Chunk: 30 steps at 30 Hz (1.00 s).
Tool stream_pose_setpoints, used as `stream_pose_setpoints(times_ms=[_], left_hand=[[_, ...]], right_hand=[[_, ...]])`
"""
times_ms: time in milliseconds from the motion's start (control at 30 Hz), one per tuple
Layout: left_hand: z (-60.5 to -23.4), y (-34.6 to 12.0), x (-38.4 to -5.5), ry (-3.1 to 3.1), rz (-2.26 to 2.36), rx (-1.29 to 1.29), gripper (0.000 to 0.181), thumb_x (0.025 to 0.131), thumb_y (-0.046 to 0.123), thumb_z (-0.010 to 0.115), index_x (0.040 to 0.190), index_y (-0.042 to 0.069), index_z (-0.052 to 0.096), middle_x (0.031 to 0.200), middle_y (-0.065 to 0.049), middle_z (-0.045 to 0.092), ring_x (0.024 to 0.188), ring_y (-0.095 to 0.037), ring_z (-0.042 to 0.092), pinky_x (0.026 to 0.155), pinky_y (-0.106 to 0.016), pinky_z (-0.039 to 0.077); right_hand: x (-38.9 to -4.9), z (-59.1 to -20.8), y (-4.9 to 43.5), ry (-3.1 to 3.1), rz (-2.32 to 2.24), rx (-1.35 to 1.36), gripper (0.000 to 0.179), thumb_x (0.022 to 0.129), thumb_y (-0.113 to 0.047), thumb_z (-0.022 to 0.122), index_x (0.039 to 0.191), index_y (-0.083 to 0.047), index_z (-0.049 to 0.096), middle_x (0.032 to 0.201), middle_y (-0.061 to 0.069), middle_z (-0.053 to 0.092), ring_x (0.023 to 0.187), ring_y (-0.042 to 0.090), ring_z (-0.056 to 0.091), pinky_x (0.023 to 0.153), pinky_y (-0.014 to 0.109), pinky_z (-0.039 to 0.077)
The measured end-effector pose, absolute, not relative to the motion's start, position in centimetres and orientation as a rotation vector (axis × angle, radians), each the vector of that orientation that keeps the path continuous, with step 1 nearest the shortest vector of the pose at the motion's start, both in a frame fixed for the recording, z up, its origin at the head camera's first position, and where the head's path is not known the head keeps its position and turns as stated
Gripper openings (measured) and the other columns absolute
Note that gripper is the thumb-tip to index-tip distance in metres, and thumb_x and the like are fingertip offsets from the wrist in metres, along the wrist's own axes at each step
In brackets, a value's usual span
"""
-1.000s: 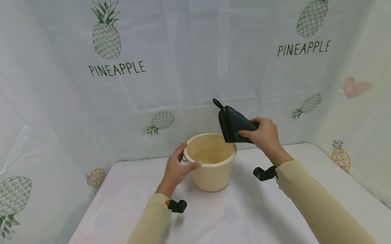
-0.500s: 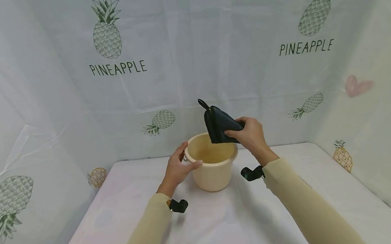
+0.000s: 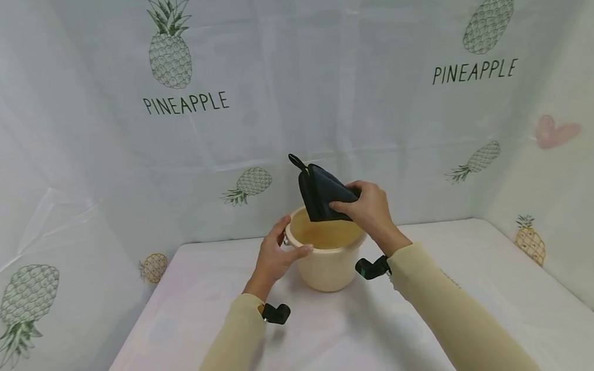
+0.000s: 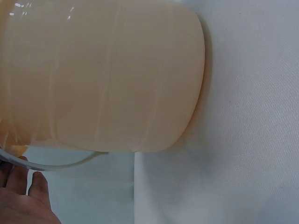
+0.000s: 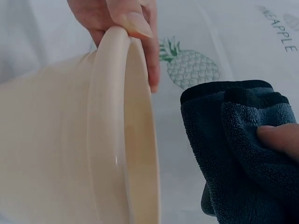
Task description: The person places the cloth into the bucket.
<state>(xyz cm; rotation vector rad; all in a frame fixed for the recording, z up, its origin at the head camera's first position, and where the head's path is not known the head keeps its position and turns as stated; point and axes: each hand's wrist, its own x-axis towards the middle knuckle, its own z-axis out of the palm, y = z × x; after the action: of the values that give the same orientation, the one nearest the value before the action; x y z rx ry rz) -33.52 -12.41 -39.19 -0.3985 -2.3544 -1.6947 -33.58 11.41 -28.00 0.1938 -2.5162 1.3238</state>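
A cream plastic bucket [image 3: 328, 270] stands upright on the table, its mouth facing up. My left hand [image 3: 275, 254] grips its rim on the left side, the thumb at the near edge. In the left wrist view a curved handle [image 4: 70, 164] hangs by the bucket's wall, close to the fingers. Between thumb and fingers, my right hand [image 3: 372, 207] pinches a folded dark blue towel [image 3: 325, 193] with a black edge and a hanging loop. The towel is held above the bucket's mouth and covers part of it. In the right wrist view a gap separates towel and rim.
The white-covered table [image 3: 199, 335] reaches back to a pale curtain [image 3: 310, 90] printed with pineapples. Similar sheeting hangs at both sides. A small black wrist camera [image 3: 372, 268] sits at my right cuff, another wrist camera [image 3: 276, 314] at my left.
My right hand has carried the towel leftward, from the bucket's right edge to above its mouth. The left hand stays on the rim. The head view has shifted slightly.
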Motion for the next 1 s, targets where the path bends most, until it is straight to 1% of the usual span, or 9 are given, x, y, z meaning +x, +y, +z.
stream_pose_setpoints(times_ms=[200, 367, 467, 667, 833, 1000], left_hand=[[-39.6, -12.2, -33.9, -2.35, -1.703, -0.414, 0.101, 0.083, 0.034, 0.092, 0.165, 0.012, 0.036, 0.17, -0.001, 0.033, 0.157, -0.024, 0.03, 0.128, -0.045, 0.026], [-39.8, -12.0, -34.0, -2.357, -1.685, -0.402, 0.098, 0.085, 0.032, 0.09, 0.165, 0.013, 0.036, 0.17, -0.002, 0.034, 0.157, -0.025, 0.03, 0.128, -0.046, 0.026], [-39.8, -12.0, -34.1, -2.351, -1.688, -0.421, 0.098, 0.086, 0.031, 0.09, 0.165, 0.013, 0.036, 0.17, -0.002, 0.033, 0.157, -0.024, 0.03, 0.128, -0.045, 0.026], [-39.8, -12.4, -34.3, -2.355, -1.669, -0.448, 0.102, 0.084, 0.04, 0.09, 0.165, 0.015, 0.035, 0.17, -0.001, 0.034, 0.156, -0.023, 0.03, 0.128, -0.041, 0.028], [-39.7, -12.6, -34.2, -2.365, -1.686, -0.414, 0.1, 0.084, 0.035, 0.091, 0.165, 0.016, 0.035, 0.17, 0.0, 0.032, 0.157, -0.024, 0.03, 0.127, -0.04, 0.028], [-39.8, -12.8, -34.1, -2.376, -1.685, -0.388, 0.1, 0.084, 0.034, 0.09, 0.165, 0.017, 0.035, 0.171, 0.0, 0.032, 0.157, -0.025, 0.03, 0.127, -0.041, 0.028]], right_hand=[[-33.7, -28.4, 11.2, -2.512, 1.308, 0.203, 0.059, 0.09, -0.028, 0.084, 0.137, 0.002, 0.064, 0.13, 0.023, 0.067, 0.115, 0.04, 0.063, 0.101, 0.052, 0.057], [-33.7, -28.7, 11.1, -2.489, 1.322, 0.217, 0.059, 0.091, -0.03, 0.083, 0.137, 0.002, 0.064, 0.13, 0.022, 0.067, 0.114, 0.039, 0.063, 0.101, 0.052, 0.057], [-33.7, -28.9, 11.0, -2.45, 1.346, 0.235, 0.058, 0.091, -0.031, 0.083, 0.136, 0.001, 0.065, 0.131, 0.021, 0.068, 0.119, 0.038, 0.063, 0.104, 0.051, 0.055], [-33.8, -29.1, 11.2, -2.371, 1.403, 0.27, 0.053, 0.092, -0.029, 0.083, 0.132, 0.001, 0.066, 0.13, 0.02, 0.069, 0.125, 0.038, 0.062, 0.109, 0.049, 0.052], [-33.9, -29.4, 11.4, -2.368, 1.419, 0.266, 0.055, 0.092, -0.031, 0.082, 0.133, 0.001, 0.065, 0.13, 0.02, 0.069, 0.125, 0.037, 0.062, 0.11, 0.047, 0.052], [-33.9, -29.8, 11.4, -2.375, 1.426, 0.264, 0.055, 0.092, -0.032, 0.082, 0.133, 0.0, 0.065, 0.13, 0.019, 0.069, 0.124, 0.035, 0.063, 0.11, 0.047, 0.052]])
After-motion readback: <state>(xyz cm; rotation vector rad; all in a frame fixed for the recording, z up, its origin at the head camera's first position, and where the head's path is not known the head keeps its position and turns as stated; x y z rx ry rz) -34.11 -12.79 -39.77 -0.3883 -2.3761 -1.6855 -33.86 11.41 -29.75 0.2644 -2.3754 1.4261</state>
